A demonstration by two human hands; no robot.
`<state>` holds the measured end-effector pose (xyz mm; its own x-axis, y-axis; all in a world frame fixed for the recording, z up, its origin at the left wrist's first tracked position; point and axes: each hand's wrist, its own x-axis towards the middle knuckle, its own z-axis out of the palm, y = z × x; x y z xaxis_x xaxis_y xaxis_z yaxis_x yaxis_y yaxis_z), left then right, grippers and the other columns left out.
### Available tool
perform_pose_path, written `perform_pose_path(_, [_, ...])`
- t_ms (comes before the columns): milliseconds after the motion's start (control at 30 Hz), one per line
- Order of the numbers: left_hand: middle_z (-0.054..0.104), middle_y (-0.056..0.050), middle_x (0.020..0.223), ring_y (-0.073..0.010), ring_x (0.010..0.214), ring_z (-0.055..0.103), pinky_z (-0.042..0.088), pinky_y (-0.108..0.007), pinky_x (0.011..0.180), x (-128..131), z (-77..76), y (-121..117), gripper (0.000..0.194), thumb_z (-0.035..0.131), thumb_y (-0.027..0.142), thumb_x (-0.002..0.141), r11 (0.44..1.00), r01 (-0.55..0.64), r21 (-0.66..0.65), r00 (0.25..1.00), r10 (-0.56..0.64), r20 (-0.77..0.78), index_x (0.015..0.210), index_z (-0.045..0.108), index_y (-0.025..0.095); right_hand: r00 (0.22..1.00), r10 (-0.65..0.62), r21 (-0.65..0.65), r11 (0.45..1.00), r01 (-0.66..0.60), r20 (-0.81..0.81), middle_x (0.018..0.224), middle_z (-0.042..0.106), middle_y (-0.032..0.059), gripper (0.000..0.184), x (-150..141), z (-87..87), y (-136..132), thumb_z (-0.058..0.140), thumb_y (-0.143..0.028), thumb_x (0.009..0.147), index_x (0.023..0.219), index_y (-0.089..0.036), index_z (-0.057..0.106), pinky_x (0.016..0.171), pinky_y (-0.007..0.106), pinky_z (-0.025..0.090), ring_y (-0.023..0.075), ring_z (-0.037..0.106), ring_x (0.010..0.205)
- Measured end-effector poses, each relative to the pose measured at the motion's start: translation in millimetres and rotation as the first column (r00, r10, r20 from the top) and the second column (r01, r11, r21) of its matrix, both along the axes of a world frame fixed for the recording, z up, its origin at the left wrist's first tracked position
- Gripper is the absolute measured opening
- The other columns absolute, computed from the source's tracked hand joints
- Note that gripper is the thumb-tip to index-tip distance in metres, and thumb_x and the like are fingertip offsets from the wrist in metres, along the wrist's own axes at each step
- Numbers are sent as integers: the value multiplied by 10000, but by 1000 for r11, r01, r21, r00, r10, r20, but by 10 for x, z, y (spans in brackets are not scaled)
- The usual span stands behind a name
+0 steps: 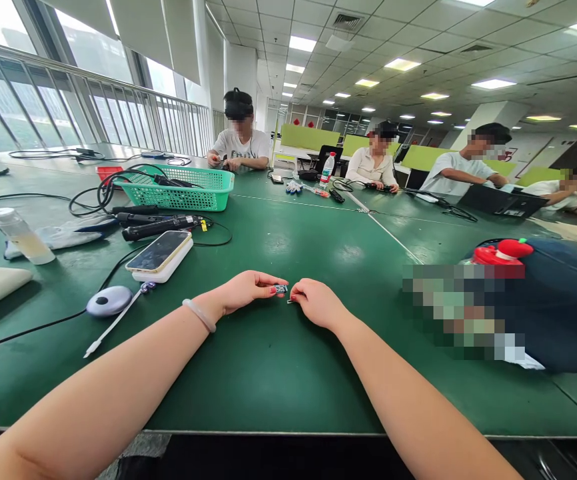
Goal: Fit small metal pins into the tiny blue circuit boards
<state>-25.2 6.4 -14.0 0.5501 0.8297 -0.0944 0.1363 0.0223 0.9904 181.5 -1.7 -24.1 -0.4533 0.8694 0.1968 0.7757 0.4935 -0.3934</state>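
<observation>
My left hand point(246, 290) rests on the green table point(278, 360) with its fingertips pinched on a small dark part point(280, 289) that looks like a tiny circuit board. My right hand point(316, 301) lies close beside it, fingers curled in a pinch at the same part's right end, where a small metal piece shows. Both hands meet near the middle of the table in front of me. A pale bracelet point(199, 315) sits on my left wrist.
To the left lie a phone on a white power bank point(161, 256), a grey oval device point(109, 301) with cable, a white stylus, black tools point(161, 227), a plastic bottle point(21, 235) and a green basket point(181, 187). A dark bag point(553, 307) is at right. Several people sit across the table.
</observation>
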Motion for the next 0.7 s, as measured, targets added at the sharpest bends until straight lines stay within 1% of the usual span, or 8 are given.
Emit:
perform_pose_path(133, [664,-86,1107,-191,1048,596,394,-337,998,10,27,-15,435,680,284,704,1000,-2,-8,1000,2,-14,1114,632,148,998,15,-54,998,-18,-64,761,619,14,171,2,7,-10,525,-156,791,695,-205,658,641,254,419,129,555,688])
perform_pose_path(233, [664,-88,1105,-200,1038,598,392,-352,998,20,51,-30,440,687,292,694,1000,-16,-10,999,16,-31,1106,639,147,997,-3,-85,996,-5,-83,781,628,12,155,1,16,-18,531,-202,794,721,-210,667,639,249,412,127,550,695])
perform_pose_path(333, [668,-86,1097,-203,1031,597,384,-356,1003,25,61,-34,436,686,296,695,1000,-11,-6,999,11,-33,1102,644,147,996,-16,-101,995,8,-85,810,639,15,182,-4,21,-20,500,-239,825,759,-210,667,660,248,404,130,553,728])
perform_pose_path(433, [664,-87,1104,-201,1033,594,382,-349,1001,23,50,-25,434,675,297,708,1000,0,0,1000,0,-29,1112,638,143,996,5,-103,995,-14,-86,819,638,24,240,2,27,-19,443,-237,862,774,-205,664,685,249,394,131,554,759])
perform_pose_path(500, [659,-88,1115,-199,1039,589,385,-342,996,19,39,-17,428,667,296,716,1000,4,2,999,-4,-32,1114,637,141,997,24,-112,993,-32,-74,796,624,18,194,9,34,-23,486,-271,850,784,-208,657,658,245,384,127,541,733])
perform_pose_path(567, [656,-86,1121,-200,1045,585,389,-339,990,14,28,-11,425,664,298,719,1000,12,10,999,-12,-35,1115,637,146,998,41,-117,992,-47,-52,757,594,-1,120,9,43,-32,569,-306,806,793,-214,645,620,236,367,119,517,695])
perform_pose_path(633, [656,-83,1122,-201,1048,582,390,-338,985,9,22,-8,426,662,308,722,1000,18,23,999,-17,-38,1119,636,155,998,60,-111,992,-63,-28,724,561,-16,80,-4,49,-44,617,-290,776,775,-212,630,604,226,353,108,497,672])
perform_pose_path(700, [652,-80,1130,-200,1051,579,384,-337,988,7,21,-10,425,659,315,724,999,24,33,999,-22,-43,1120,637,162,997,74,-97,993,-74,-6,734,550,-17,52,-29,47,-55,617,-247,780,754,-202,618,615,222,348,101,493,677])
